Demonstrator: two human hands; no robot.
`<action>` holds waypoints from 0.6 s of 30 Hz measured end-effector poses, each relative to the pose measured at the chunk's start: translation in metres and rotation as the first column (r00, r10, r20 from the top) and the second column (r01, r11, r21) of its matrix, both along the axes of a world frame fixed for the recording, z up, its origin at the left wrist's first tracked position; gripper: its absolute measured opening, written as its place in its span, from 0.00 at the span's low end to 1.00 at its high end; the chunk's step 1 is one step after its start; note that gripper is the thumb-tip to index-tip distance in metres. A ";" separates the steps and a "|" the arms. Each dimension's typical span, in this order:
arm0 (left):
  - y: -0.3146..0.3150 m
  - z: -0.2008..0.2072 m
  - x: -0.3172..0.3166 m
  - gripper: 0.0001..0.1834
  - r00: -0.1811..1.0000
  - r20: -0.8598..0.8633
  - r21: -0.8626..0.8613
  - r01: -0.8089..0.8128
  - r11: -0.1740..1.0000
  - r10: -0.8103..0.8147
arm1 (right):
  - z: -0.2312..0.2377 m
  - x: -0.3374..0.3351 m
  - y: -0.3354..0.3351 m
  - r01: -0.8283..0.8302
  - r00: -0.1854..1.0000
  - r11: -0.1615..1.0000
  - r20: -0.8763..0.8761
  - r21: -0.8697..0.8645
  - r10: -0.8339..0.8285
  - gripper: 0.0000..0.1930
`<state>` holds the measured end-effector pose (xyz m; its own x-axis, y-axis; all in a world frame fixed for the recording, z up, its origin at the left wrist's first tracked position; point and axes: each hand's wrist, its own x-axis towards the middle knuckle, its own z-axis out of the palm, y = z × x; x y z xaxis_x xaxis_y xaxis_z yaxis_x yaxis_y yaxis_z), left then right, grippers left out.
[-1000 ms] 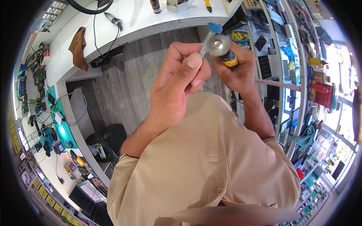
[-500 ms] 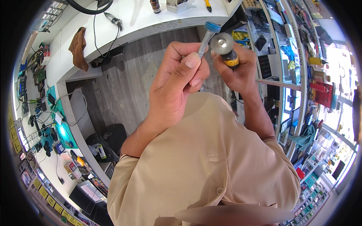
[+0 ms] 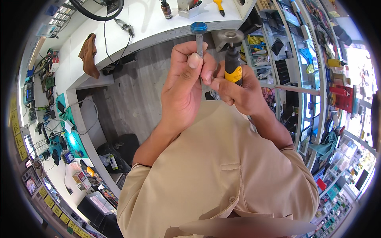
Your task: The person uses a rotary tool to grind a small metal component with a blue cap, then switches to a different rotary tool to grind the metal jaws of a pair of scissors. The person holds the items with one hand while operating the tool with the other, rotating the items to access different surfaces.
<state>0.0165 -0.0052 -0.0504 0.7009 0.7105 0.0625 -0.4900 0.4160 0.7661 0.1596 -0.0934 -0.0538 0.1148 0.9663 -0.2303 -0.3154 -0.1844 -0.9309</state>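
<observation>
Thumb vs fingers, L hand (image 3: 182,83) is pinching the blue-capped rod (image 3: 199,39) upright; R hand (image 3: 243,91) is gripping a blk/yellow rotary tool (image 3: 233,72), its blurred disc (image 3: 230,37) hanging just R of the rod, apart. If either wrist's slipping, disc could prob. nick L fingertips.

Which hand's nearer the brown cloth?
Left. The left hand, holding the blue-topped rod, is right of the brown cloth; the right hand, around the rotary tool, is farther right.

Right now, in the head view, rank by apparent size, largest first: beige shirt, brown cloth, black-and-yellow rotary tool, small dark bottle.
1. Beige shirt
2. Brown cloth and black-and-yellow rotary tool: too alike to rank
3. Small dark bottle
</observation>
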 end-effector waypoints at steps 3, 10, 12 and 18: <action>-0.004 0.000 0.001 0.16 1.000 0.003 -0.023 -0.010 1.000 0.010 | 0.007 -0.005 -0.003 -0.036 0.998 0.998 -0.053 -0.051 0.033 0.09; -0.008 0.000 -0.001 0.15 0.999 -0.035 -0.032 -0.038 0.999 0.036 | 0.011 -0.010 -0.003 -0.057 0.998 0.995 -0.036 -0.079 0.055 0.09; -0.008 0.000 -0.001 0.15 0.999 -0.029 -0.029 -0.035 0.999 0.035 | 0.010 -0.010 -0.003 -0.071 0.997 0.995 0.005 -0.069 0.071 0.09; -0.009 -0.001 -0.002 0.14 0.998 -0.030 -0.027 -0.052 0.998 0.051 | 0.009 -0.011 -0.003 -0.060 0.998 0.996 0.009 -0.072 0.060 0.09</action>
<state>0.0148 -0.0144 -0.0515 0.6646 0.7469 0.0227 -0.4890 0.4117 0.7690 0.1483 -0.0967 -0.0450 0.0601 0.9525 -0.2985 -0.2912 -0.2693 -0.9180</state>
